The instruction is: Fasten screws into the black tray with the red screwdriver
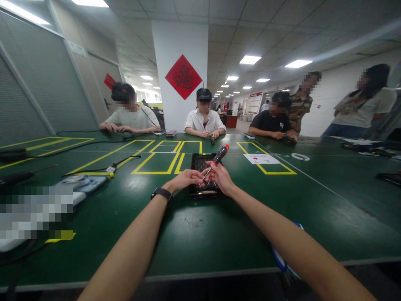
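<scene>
In the head view, the right hand (222,177) grips a red-and-black screwdriver (221,154), slanted over a black case (197,162) on the green tabletop (188,238); the left hand (184,179) bunches its fingertips near the lower end, pinching or not unclear.

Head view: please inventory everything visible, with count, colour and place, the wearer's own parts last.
Screwdriver: one, black and red, centre
Case: one, black, table centre
Table: one, green, foreground
Tape outlines: several, yellow, on table
Paper: one, white, right of case
Ring: one, white, farther right
Cables: several, black, table left
Pixelated item: one, mostly pale, left
Pillar: one, white, background
Diamond sign: one, red, on pillar
People: three seated opposite, two standing right, others farther back; clothing varies
Ceiling lights: several, white, overhead
Wristband: one, black, left wrist
Left hand: one, bare, near screwdriver's tip
Right hand: one, bare, holding screwdriver
</scene>
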Demonstrator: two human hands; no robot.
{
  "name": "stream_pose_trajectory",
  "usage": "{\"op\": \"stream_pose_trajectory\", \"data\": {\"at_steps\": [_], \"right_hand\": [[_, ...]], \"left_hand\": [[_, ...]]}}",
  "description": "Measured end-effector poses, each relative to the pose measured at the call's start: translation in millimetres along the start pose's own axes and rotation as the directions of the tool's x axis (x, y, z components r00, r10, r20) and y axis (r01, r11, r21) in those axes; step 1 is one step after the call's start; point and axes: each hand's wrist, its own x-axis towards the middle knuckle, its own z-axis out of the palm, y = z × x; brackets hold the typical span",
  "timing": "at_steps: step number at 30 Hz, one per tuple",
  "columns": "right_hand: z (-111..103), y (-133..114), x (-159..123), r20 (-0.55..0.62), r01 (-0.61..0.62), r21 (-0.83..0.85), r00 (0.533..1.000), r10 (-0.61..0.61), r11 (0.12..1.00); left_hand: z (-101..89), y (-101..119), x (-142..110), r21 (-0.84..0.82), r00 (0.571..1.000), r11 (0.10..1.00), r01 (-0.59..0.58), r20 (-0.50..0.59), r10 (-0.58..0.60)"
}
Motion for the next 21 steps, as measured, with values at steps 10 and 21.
{"op": "stream_pose_trajectory", "data": {"at_steps": [10,21], "right_hand": [[1.1,1.3,-0.2,0.001,0.064,-0.049,0.998,-0.064,0.997],[3.8,-2.0,-0.1,-0.003,0.043,-0.043,0.999,-0.043,0.998]], "left_hand": [[4.1,-0.3,2.9,0.018,1.000,1.000,0.005,-0.024,-0.005],[2.5,4.8,-1.0,0.076,0.999,0.997,0.010,0.033,-0.013]]}}
